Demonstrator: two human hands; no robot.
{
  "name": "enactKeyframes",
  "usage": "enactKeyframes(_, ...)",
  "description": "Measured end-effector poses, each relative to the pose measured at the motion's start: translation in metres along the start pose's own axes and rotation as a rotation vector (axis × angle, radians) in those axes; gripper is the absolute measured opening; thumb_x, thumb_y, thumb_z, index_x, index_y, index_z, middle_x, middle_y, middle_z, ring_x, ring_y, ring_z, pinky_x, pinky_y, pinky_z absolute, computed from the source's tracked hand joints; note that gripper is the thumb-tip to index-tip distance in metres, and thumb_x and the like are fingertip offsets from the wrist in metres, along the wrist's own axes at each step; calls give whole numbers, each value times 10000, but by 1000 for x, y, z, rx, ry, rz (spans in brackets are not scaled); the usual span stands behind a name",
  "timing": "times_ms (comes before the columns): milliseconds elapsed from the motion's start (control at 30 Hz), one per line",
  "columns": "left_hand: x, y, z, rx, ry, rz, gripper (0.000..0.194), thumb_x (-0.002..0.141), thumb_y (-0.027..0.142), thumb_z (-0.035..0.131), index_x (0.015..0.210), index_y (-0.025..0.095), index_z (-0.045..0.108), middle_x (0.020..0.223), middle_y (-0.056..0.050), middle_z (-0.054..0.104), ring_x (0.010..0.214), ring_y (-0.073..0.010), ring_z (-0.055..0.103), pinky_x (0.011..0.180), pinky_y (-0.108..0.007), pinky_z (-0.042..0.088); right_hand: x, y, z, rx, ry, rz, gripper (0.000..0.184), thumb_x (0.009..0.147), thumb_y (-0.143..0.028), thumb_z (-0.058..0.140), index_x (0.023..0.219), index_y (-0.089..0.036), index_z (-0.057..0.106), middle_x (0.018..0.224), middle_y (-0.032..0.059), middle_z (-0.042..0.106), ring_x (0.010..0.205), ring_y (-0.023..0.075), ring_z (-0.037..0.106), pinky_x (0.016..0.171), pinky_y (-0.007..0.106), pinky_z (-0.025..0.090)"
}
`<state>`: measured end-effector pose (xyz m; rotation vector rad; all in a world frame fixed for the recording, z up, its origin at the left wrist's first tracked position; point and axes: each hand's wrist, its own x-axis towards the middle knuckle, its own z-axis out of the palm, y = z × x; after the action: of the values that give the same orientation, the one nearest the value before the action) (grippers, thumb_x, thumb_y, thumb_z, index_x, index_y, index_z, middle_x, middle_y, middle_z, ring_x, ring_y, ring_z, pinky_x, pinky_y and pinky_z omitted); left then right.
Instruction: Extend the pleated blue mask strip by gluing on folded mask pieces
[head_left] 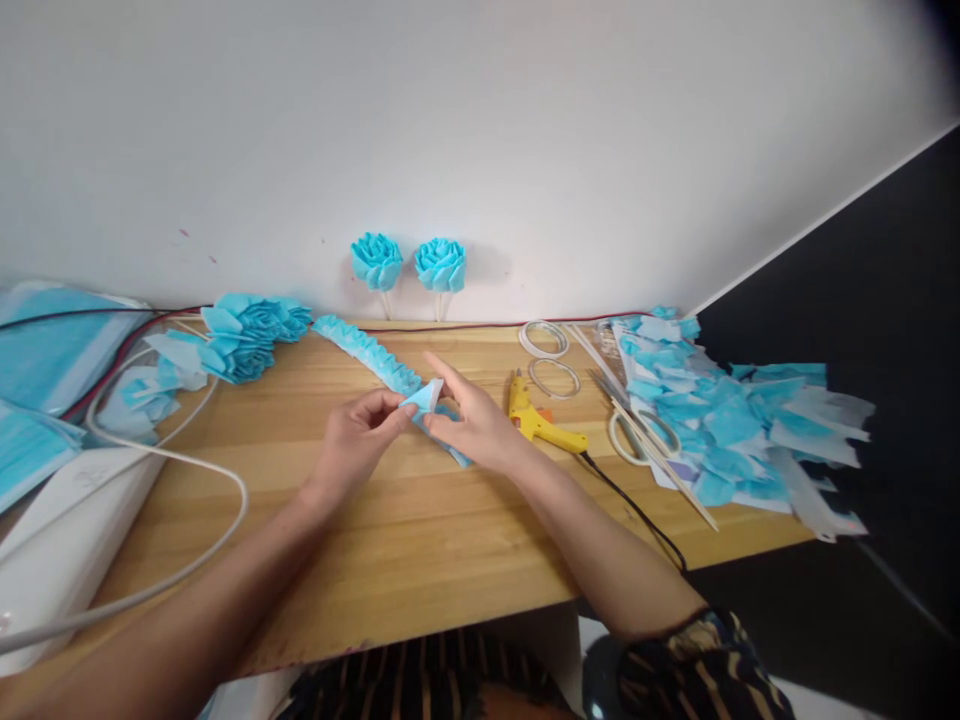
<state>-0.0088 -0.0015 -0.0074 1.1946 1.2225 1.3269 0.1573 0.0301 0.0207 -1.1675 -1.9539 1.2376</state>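
Between my two hands is a small folded piece of light blue fabric-like sheet (424,397) with a pale edge. My left hand (358,432) is closed, pinching its left side between thumb and fingertips. My right hand (474,420) grips the right side with the thumb low, while the index finger points up and away. Beneath both hands a long ruffled blue strip (367,352) runs diagonally across the table. Its near end shows below my right thumb, and its middle is partly hidden by the fingers.
A yellow glue gun (546,430) lies right of my hands, with tape rolls (544,340), scissors (630,437), wooden sticks (667,465) and a heap of blue pieces (697,400) beyond. Two blue flowers (440,265) lean on the wall; more flowers (251,335), cables and a white box (82,530) are left.
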Motion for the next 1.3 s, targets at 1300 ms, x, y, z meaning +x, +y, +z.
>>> enactKeyframes(1300,5,-10,-9,-242,20,-209,226,751,329,743,679,175,595,535,44,534,516,-87,418,507,-220,332,-2,21,-16,126,215,-103,603,906,-322,539,1486,-225,405,635,-50,585,592,126,558,635,283,488)
